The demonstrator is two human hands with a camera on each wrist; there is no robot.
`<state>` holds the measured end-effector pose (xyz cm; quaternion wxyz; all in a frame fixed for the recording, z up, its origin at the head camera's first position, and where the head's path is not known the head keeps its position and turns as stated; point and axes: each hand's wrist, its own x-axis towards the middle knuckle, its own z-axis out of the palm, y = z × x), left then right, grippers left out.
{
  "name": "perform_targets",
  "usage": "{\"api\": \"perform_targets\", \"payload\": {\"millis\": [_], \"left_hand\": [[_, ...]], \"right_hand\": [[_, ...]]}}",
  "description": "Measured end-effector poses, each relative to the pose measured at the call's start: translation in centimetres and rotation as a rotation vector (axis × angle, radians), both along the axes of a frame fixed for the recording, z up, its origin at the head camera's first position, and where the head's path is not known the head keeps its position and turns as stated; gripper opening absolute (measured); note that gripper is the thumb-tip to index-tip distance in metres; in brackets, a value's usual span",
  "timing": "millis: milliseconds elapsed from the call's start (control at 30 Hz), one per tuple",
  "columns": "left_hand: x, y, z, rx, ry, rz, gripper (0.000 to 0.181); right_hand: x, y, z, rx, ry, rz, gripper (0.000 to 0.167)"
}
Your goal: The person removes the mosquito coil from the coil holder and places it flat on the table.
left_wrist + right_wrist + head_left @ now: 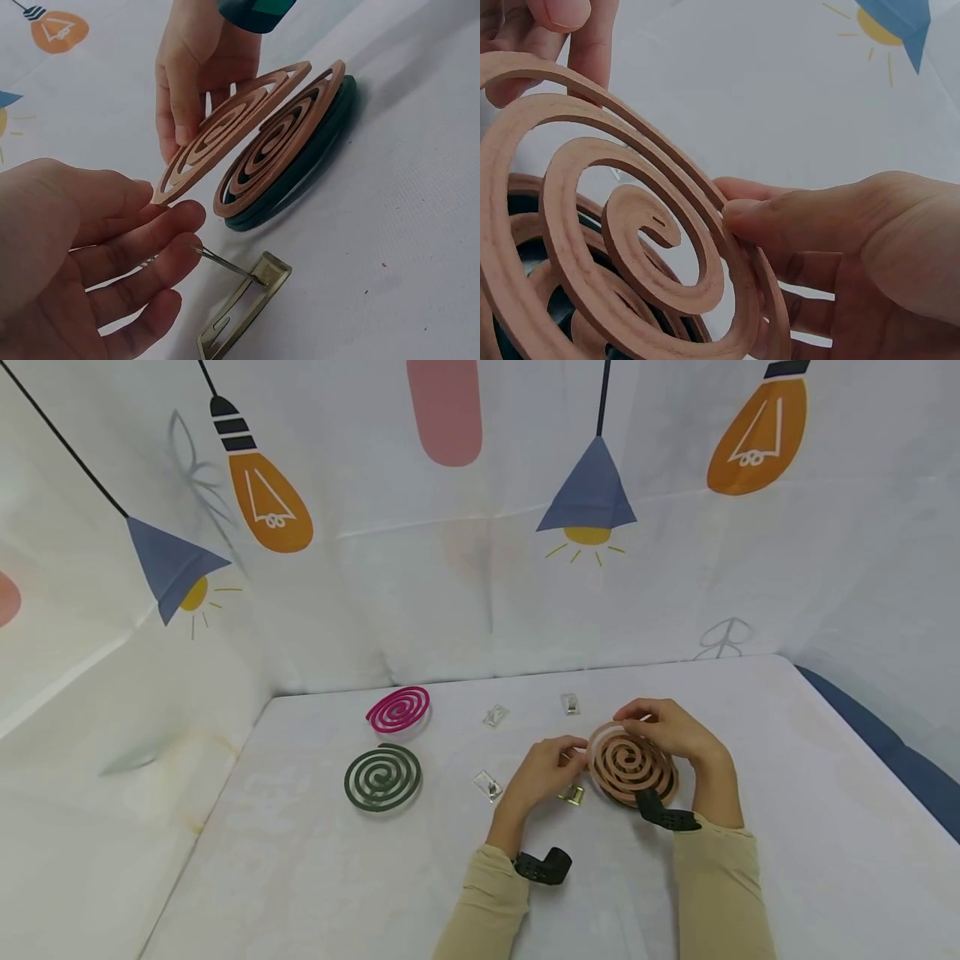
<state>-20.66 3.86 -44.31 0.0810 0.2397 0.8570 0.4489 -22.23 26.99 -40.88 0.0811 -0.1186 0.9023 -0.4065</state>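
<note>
A brown mosquito coil (pixel 628 760) is tilted up off the table, its spiral showing large in the right wrist view (pixel 619 225). My right hand (pixel 671 728) pinches its far edge between thumb and fingers. At the opposite edge, the thumb and forefinger of my left hand (pixel 540 772) pinch the rim. Beneath the raised coil lies a stack, with another brown coil (pixel 225 202) over a dark green one (pixel 319 169). A small metal coil stand (pixel 262 279), its prong bent upward, lies on the table beside my left fingers.
To the left lie a pink coil (pixel 400 710) and, nearer, a green coil (pixel 382 778). Three more metal stands, one at the back middle (pixel 495 716), one further right (pixel 570 703) and one nearer (pixel 488 786), rest on the white table (pixel 315 877). A patterned curtain (pixel 420 585) hangs behind.
</note>
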Motion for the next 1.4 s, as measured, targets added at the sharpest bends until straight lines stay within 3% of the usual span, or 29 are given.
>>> {"api": "perform_targets", "payload": {"millis": [133, 300, 633, 900, 1400], "left_hand": [[0.1, 0.1, -0.1, -0.060, 0.056, -0.029, 0.028], [0.2, 0.2, -0.3, -0.115, 0.073, -0.050, 0.026], [0.4, 0.1, -0.2, -0.135, 0.014, -0.076, 0.025], [0.4, 0.3, -0.2, -0.172, 0.032, -0.089, 0.026], [0.3, 0.1, -0.1, -0.184, -0.034, -0.090, 0.028]], "right_hand": [[0.0, 0.3, -0.2, 0.023, 0.000, 0.003, 0.021], [0.0, 0.5, -0.5, 0.050, -0.016, 0.019, 0.021], [0.0, 0.5, -0.7, 0.045, -0.037, 0.028, 0.021], [0.1, 0.3, -0.8, 0.042, -0.047, 0.005, 0.022], [-0.1, 0.2, -1.2, 0.039, -0.058, 0.014, 0.023]]}}
